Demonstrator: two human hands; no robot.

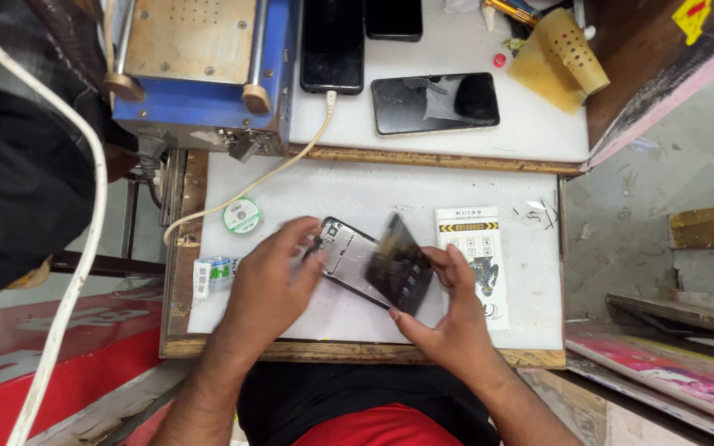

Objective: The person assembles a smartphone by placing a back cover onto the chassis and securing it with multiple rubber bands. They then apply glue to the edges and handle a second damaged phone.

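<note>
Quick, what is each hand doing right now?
Left hand: grip closed on the opened phone frame, pinning it to the white work board.
Right hand: grip closed on the dark phone panel, tilted above the frame.

A white worktop point(456, 198) with a wooden edge fills the centre. At twelve o'clock a second white shelf point(530, 124) sits higher. Grey concrete floor point(671, 165) lies at three o'clock, red flooring point(59, 363) at eight.

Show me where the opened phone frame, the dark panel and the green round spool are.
phone frame point(347, 258), head view, bare metal middle.
dark panel point(400, 266), head view, centre of its face.
green round spool point(241, 215), head view, its top.
</note>
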